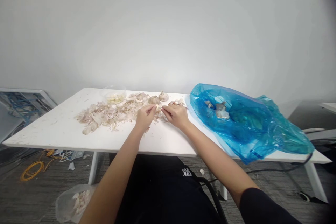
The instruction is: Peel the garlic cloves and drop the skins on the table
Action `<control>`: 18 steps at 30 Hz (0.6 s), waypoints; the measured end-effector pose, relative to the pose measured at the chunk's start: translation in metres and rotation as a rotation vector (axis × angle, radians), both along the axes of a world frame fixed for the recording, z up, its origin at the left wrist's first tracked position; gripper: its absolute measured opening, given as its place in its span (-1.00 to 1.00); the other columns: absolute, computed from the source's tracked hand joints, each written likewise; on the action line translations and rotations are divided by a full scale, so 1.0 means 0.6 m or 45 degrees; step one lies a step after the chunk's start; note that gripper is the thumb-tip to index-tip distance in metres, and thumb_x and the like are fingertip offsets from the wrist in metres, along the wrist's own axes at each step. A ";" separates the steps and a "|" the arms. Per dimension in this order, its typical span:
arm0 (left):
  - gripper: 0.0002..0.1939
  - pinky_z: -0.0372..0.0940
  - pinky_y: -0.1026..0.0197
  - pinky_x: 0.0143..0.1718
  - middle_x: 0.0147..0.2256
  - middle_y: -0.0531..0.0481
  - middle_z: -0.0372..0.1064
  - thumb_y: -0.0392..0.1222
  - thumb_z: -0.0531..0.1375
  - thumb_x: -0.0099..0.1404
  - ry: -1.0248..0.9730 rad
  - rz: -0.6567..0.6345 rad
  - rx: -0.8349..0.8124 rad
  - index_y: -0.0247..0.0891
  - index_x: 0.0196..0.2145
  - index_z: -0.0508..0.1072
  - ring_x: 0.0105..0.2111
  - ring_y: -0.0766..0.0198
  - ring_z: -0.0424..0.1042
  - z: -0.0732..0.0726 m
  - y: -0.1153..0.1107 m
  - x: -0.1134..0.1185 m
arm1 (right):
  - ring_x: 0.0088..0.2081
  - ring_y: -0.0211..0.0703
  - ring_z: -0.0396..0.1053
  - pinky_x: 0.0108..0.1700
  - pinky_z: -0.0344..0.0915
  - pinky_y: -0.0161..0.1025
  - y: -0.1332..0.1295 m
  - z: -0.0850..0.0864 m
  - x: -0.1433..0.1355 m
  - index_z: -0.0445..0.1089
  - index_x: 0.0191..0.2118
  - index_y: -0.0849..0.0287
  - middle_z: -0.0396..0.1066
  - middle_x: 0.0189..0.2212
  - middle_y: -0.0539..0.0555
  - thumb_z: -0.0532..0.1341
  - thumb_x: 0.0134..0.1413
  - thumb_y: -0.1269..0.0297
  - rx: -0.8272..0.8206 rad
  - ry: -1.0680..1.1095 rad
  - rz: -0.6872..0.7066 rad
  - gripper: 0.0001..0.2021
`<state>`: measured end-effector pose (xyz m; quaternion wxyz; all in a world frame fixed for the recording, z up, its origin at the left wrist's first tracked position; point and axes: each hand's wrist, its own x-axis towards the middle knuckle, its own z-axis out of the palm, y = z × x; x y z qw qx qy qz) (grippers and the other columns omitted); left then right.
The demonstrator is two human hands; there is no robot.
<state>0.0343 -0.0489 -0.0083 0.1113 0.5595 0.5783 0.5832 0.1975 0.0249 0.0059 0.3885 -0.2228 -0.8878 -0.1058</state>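
Observation:
Over the middle of the white table, my left hand (146,116) pinches a small pale garlic clove (157,106) between thumb and fingertips. My right hand (175,114) is closed beside it, fingertips pressed together close to the clove. Whether a bit of skin sits in those fingers is too small to tell. Just beyond both hands lie whole garlic bulbs (163,96). A wide heap of papery garlic skins (112,112) spreads to the left of my hands. Behind the heap stands a clear bowl (107,97) with peeled garlic cloves (115,98) in it.
A large blue plastic bag (236,122) lies open on the right of the white table (63,129), with some scraps inside. Below, a translucent bag (65,201) holding skins stands on the floor, near a yellow cable (33,171). A grey wall rises behind.

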 end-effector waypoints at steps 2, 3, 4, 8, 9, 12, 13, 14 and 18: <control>-0.68 0.22 0.29 -0.44 -0.48 -0.02 0.41 0.00 0.12 0.28 -0.001 -0.006 -0.001 -0.28 -0.34 0.56 -0.47 0.31 0.33 0.002 -0.001 0.000 | -0.44 -0.34 0.32 -0.38 0.01 -0.34 0.000 0.000 0.000 0.52 -0.27 0.09 0.47 -0.47 0.00 0.06 0.30 0.16 0.025 -0.003 0.048 -0.70; -0.67 0.22 0.29 -0.44 -0.48 -0.02 0.40 0.00 0.11 0.29 0.003 -0.009 -0.003 -0.28 -0.35 0.56 -0.47 0.31 0.32 0.003 -0.002 0.001 | -0.44 -0.34 0.32 -0.38 0.00 -0.34 0.000 0.000 0.000 0.52 -0.27 0.08 0.47 -0.47 0.00 0.06 0.29 0.15 0.031 -0.006 0.052 -0.70; -0.67 0.22 0.29 -0.44 -0.50 -0.02 0.39 0.00 0.11 0.29 0.006 -0.011 -0.002 -0.29 -0.37 0.55 -0.48 0.31 0.32 0.004 -0.002 0.001 | -0.44 -0.34 0.32 -0.39 0.00 -0.34 0.000 0.000 0.000 0.52 -0.27 0.09 0.47 -0.47 0.00 0.05 0.30 0.16 0.030 -0.005 0.039 -0.69; -0.68 0.24 0.28 -0.46 -0.52 0.00 0.38 0.00 0.12 0.28 -0.052 -0.016 -0.013 -0.28 -0.33 0.55 -0.50 0.32 0.33 0.002 -0.001 0.001 | -0.42 -0.32 0.34 -0.38 0.00 -0.34 0.002 0.001 0.001 0.52 -0.24 0.10 0.49 -0.45 0.01 0.04 0.31 0.18 -0.015 0.012 -0.064 -0.70; -0.68 0.25 0.28 -0.46 -0.51 0.00 0.39 0.00 0.12 0.28 -0.096 -0.019 -0.021 -0.28 -0.31 0.55 -0.50 0.31 0.35 0.001 0.000 0.001 | -0.42 -0.32 0.34 -0.38 0.00 -0.34 0.003 0.001 0.001 0.52 -0.25 0.09 0.49 -0.45 0.01 0.04 0.30 0.19 -0.027 0.007 -0.078 -0.70; -0.68 0.28 0.28 -0.48 -0.50 -0.01 0.42 0.00 0.15 0.25 -0.254 -0.026 -0.053 -0.30 -0.27 0.54 -0.50 0.29 0.40 -0.004 0.004 0.001 | -0.41 -0.31 0.35 -0.38 0.01 -0.34 0.004 0.000 0.001 0.51 -0.29 0.10 0.50 -0.44 0.01 0.05 0.29 0.19 -0.057 0.005 -0.107 -0.70; -0.68 0.28 0.28 -0.50 -0.51 -0.01 0.42 0.00 0.15 0.24 -0.300 -0.026 -0.066 -0.31 -0.26 0.53 -0.50 0.28 0.41 -0.005 0.006 0.001 | -0.41 -0.31 0.36 -0.39 0.00 -0.35 0.004 0.000 0.001 0.51 -0.30 0.10 0.50 -0.44 0.01 0.05 0.29 0.18 -0.065 0.014 -0.110 -0.70; -0.67 0.28 0.28 -0.52 -0.51 -0.02 0.43 0.01 0.16 0.24 -0.335 -0.028 -0.079 -0.32 -0.25 0.52 -0.50 0.27 0.42 -0.005 0.007 0.002 | -0.41 -0.31 0.36 -0.39 0.01 -0.35 0.003 -0.001 0.000 0.51 -0.29 0.10 0.50 -0.44 0.01 0.05 0.29 0.18 -0.072 0.026 -0.108 -0.70; -0.65 0.28 0.29 -0.53 -0.48 -0.04 0.45 0.02 0.18 0.22 -0.395 -0.063 -0.096 -0.32 -0.21 0.51 -0.49 0.27 0.43 -0.004 0.008 0.003 | -0.41 -0.31 0.38 -0.39 0.03 -0.35 -0.001 0.000 -0.001 0.52 -0.26 0.10 0.51 -0.44 0.01 0.05 0.30 0.15 -0.089 0.066 -0.066 -0.69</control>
